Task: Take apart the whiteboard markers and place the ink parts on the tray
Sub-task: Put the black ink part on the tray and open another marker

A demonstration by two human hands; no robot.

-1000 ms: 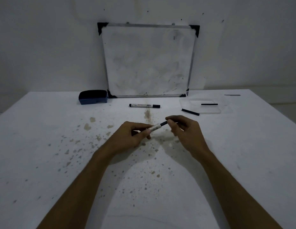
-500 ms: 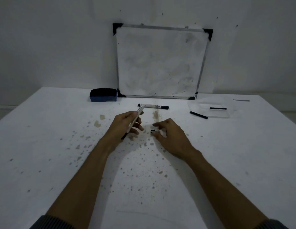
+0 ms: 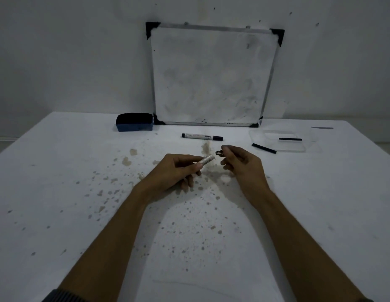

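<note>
My left hand (image 3: 178,171) grips a white marker barrel (image 3: 207,159), its open end pointing right and up. My right hand (image 3: 242,164) pinches a small dark marker piece (image 3: 219,152) just off that end, a small gap between them. A whole marker (image 3: 202,136) with black ends lies on the table beyond my hands. A clear tray (image 3: 276,147) sits at the right, with one black ink stick (image 3: 290,139) inside it. A second black ink stick (image 3: 264,148) lies across the tray's near left edge.
A small whiteboard (image 3: 211,77) leans against the wall at the back. A blue eraser (image 3: 134,125) sits left of it. The white table (image 3: 58,192) is speckled with brown stains around my hands. A thin grey strip (image 3: 321,128) lies at the far right.
My left hand has turned the barrel from pointing up-back to pointing right. My right hand has lifted off the table with the small dark piece and moved up near the barrel's end.
</note>
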